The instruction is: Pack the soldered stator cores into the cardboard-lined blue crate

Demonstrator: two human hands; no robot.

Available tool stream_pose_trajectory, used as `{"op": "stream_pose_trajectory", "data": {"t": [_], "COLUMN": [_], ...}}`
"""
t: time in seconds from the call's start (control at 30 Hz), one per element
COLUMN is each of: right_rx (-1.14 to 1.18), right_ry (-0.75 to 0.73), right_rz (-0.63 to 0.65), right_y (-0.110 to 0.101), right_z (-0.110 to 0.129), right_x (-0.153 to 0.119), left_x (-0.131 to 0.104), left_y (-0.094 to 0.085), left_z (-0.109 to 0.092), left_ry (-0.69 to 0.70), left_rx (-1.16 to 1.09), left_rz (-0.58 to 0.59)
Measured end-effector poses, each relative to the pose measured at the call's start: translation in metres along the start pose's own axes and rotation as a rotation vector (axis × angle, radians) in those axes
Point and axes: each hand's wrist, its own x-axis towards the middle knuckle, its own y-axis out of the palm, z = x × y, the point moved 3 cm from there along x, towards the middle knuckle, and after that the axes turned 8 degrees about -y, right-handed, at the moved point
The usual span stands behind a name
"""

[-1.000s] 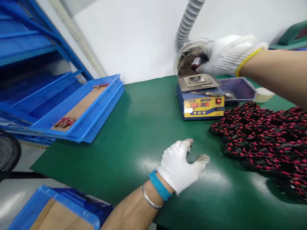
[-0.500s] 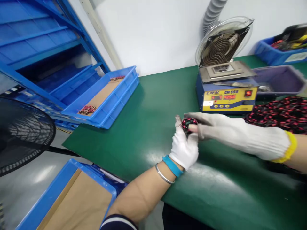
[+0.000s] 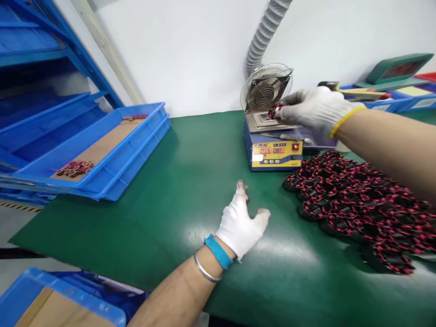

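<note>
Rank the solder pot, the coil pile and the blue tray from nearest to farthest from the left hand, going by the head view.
From the left hand:
1. Coil pile, to its right on the mat.
2. Solder pot, ahead and slightly right.
3. Blue tray, far left at the table edge.

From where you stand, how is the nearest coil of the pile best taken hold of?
Grip the nearest coil by its outer rim, fingers on opposite sides, coming from above and the front. It lies flat at the pile's near edge, with bare mat before it. The left hand is empty; the right hand holds a coil.
</note>
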Motion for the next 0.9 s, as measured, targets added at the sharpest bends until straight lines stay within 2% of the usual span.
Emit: {"op": "stream_pose_trajectory", "data": {"t": [0.03,0.1,0.27,0.47,0.6,0.8,0.9], "right_rx": [-0.085,-0.138,-0.108,-0.120,-0.104,-0.091,-0.075], "right_ry": [0.043,0.091,0.100,0.050,0.038,0.060,0.052], "right_rz": [-0.062,-0.105,-0.116,-0.099,-0.082,-0.163,-0.150], "right_y": [-0.007,-0.012,0.002,0.016,0.016,0.012,0.013], "right_z": [-0.001,-0.005,-0.020,-0.027,-0.027,-0.026,-0.025], "right_x": [0.011,0.029,0.051,0.054,0.055,0.058,0.055], "left_x": [-0.002,-0.005,-0.010,-0.011,-0.012,-0.012,-0.012], "left_y": [0.001,0.003,0.005,0.007,0.007,0.007,0.007], "left_z": [-0.002,-0.004,-0.007,-0.006,-0.008,-0.009,-0.009], "left_ry": [0.013,0.034,0.121,0.166,0.152,0.118,0.119], "left_rx": [0.047,0.123,0.274,0.346,0.355,0.376,0.380], "left_rz": [0.001,0.006,0.012,0.009,0.034,0.058,0.056]}}
